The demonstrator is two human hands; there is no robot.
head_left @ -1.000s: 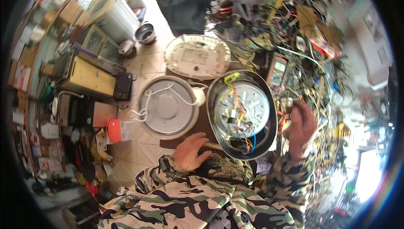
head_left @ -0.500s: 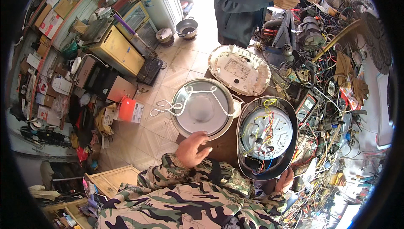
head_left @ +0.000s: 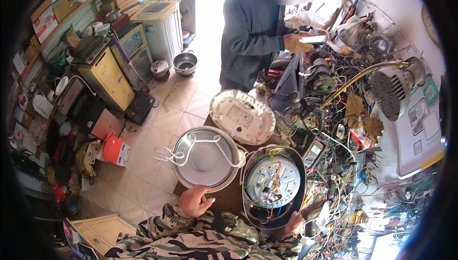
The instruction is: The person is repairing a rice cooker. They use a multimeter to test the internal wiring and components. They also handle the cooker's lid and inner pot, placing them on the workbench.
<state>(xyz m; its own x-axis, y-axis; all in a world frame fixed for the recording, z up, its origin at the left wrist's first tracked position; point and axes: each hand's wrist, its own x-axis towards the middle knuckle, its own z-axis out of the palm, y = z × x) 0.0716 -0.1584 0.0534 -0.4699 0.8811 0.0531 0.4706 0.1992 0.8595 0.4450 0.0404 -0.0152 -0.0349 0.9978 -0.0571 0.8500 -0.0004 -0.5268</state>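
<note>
My left hand (head_left: 194, 201) is held palm-down with fingers loosely bent and thumb apart, holding nothing, by the near rim of a round silver-faced pan or lid (head_left: 202, 162). A white twisted cord (head_left: 188, 149) lies looped across that face and hangs past its left side. To the right sits an oval, dark-walled appliance housing (head_left: 248, 207), with a round metal plate (head_left: 286, 181) and coloured wires (head_left: 276, 169) inside. My right hand (head_left: 293, 222) grips the housing's near right rim; its fingers are partly hidden. Beyond lies a cream oval cover (head_left: 243, 116) with holes.
A multimeter (head_left: 313, 152) lies right of the housing, among heaped cables and tools (head_left: 334, 179). Another person (head_left: 250, 31) stands across, holding a white flat object (head_left: 313, 39). Cabinets (head_left: 107, 78), an orange-red box (head_left: 116, 150) and a dark pot (head_left: 185, 63) stand to the left.
The view has shifted, so the bench things appear lower and further left. Both hands keep about the same places beside the round piece and the housing. More of the other person shows.
</note>
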